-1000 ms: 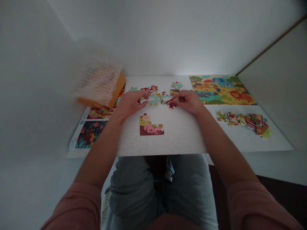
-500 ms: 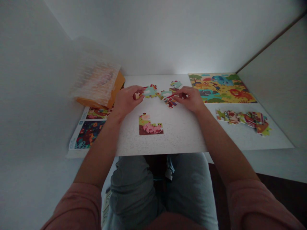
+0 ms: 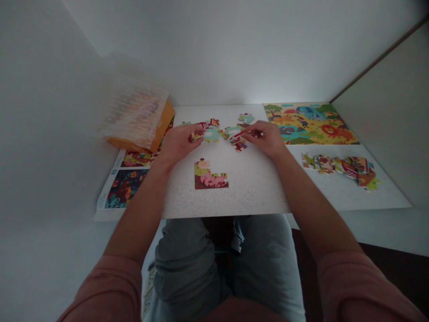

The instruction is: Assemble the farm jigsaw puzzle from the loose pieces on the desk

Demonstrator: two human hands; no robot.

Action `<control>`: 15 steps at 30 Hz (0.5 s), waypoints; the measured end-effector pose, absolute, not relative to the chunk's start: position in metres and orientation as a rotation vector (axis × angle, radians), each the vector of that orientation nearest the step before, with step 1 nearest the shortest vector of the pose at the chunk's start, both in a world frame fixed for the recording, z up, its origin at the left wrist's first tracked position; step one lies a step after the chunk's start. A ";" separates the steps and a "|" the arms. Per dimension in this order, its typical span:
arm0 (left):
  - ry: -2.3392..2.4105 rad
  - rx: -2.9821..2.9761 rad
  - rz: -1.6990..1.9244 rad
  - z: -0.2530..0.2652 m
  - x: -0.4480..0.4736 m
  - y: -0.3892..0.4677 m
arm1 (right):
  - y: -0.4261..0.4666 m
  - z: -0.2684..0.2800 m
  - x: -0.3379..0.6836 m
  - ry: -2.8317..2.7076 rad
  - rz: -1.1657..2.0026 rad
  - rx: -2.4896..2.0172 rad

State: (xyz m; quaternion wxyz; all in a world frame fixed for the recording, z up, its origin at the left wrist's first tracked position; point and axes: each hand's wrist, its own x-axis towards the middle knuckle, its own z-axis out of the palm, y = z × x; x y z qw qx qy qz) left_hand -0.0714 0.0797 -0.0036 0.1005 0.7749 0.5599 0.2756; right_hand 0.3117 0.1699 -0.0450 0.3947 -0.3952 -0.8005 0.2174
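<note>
"Head view: where does the joined section lie, the L-shaped one with the pink spotted figure?"

"Flat on the white tabletop, near its front edge. Neither hand touches it."

"And the left hand?"

"Beyond the joined section and a little to its left. Thumb and forefinger are pinched on the left edge of a pale-blue puzzle piece. The remaining fingers look curled; exactly how they sit cannot be told."

"What of the right hand?"

"Beyond the joined section too, but off to its right. The fingertips are gripping the edge of a piece with a red stripe. The two held pieces are near each other; whether they touch is too small to tell."

"Which other pieces lie about them?"

"Beyond the joined section, a red-patterned piece on the left hand's side, a multicoloured piece on the right hand's side and, farther out, a pale-blue and red piece. Well to the section's right there is an overlapping pile of pieces."

"And the surroundings?"

"Far beyond the joined section on its right, a jungle picture. To its left, a dark printed sheet; left and farther out, an orange box with translucent plastic over it."
</note>
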 end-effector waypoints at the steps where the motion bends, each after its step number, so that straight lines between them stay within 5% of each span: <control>1: 1.647 2.296 0.804 -0.003 -0.071 0.079 | 0.170 -0.046 0.312 -2.032 0.552 -0.994; 15: 1.639 2.279 0.653 0.004 -0.066 0.075 | 0.172 -0.047 0.310 -1.977 0.474 -1.132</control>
